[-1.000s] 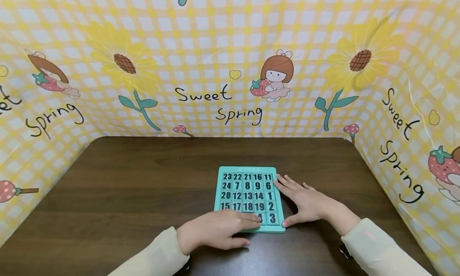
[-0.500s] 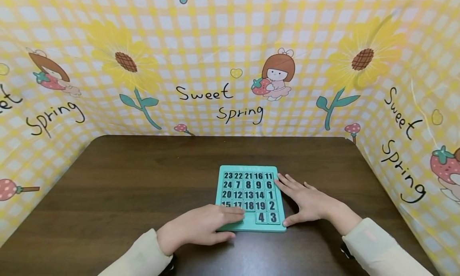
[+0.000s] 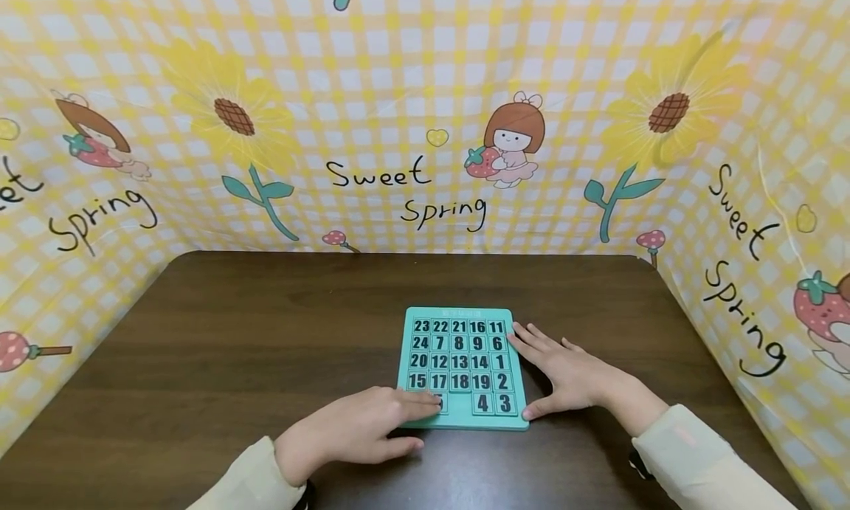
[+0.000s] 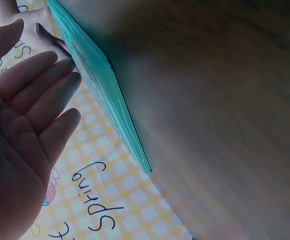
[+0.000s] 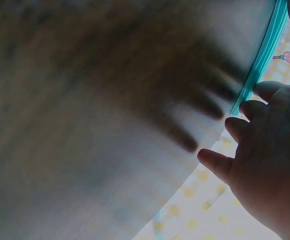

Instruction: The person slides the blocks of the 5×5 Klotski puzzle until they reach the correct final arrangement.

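A teal sliding number puzzle (image 3: 465, 423) lies flat on the brown table in the head view, its tiles bearing black numbers. In the bottom row there is a gap between the tile under my left fingertips and the 4 tile (image 3: 482, 404). My left hand (image 3: 358, 425) reaches over the lower left corner, straight fingertips on a tile that looks like a 5 and is partly covered. Along the right edge rests my right hand (image 3: 571, 373), fingers spread, thumb at the lower right corner. The left wrist view shows the left palm (image 4: 19, 130) beside the puzzle's edge (image 4: 104, 82).
The dark wood table (image 3: 232, 333) stretches left of and behind the puzzle. A yellow checked cloth (image 3: 372, 111) with sunflowers and lettering hangs around the back and both sides of the table.
My left hand has moved left across the bottom row, from beside the 4 tile to the lower left. The gap in that row has come into view. My right hand stays put.
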Motion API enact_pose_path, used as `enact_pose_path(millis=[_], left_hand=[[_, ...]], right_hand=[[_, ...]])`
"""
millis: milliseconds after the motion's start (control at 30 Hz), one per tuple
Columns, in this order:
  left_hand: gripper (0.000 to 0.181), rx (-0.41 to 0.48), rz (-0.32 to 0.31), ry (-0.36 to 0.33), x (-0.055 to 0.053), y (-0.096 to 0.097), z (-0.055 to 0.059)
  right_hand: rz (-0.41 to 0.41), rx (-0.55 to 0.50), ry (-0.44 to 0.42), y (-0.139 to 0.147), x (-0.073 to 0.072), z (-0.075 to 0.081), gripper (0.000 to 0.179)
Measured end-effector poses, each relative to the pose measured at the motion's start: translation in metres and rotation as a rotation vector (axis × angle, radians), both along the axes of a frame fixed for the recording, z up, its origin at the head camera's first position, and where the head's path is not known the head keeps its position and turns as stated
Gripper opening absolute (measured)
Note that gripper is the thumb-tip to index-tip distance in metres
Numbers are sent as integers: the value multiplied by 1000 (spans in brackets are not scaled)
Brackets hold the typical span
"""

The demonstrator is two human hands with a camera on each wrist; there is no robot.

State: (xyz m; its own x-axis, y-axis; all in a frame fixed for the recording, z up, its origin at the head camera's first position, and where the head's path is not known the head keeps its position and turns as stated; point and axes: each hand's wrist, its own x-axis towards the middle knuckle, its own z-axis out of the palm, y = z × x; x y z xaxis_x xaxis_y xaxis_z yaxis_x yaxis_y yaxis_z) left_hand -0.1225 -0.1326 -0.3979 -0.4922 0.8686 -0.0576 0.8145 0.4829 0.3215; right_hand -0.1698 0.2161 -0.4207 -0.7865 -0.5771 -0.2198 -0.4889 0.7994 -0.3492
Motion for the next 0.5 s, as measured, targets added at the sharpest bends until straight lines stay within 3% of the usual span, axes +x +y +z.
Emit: enact_pose_path(millis=[500], left_hand=[[48, -22, -25, -54, -7, 17, -2]], right_hand=[[-2, 11, 10, 1, -1, -2, 119]])
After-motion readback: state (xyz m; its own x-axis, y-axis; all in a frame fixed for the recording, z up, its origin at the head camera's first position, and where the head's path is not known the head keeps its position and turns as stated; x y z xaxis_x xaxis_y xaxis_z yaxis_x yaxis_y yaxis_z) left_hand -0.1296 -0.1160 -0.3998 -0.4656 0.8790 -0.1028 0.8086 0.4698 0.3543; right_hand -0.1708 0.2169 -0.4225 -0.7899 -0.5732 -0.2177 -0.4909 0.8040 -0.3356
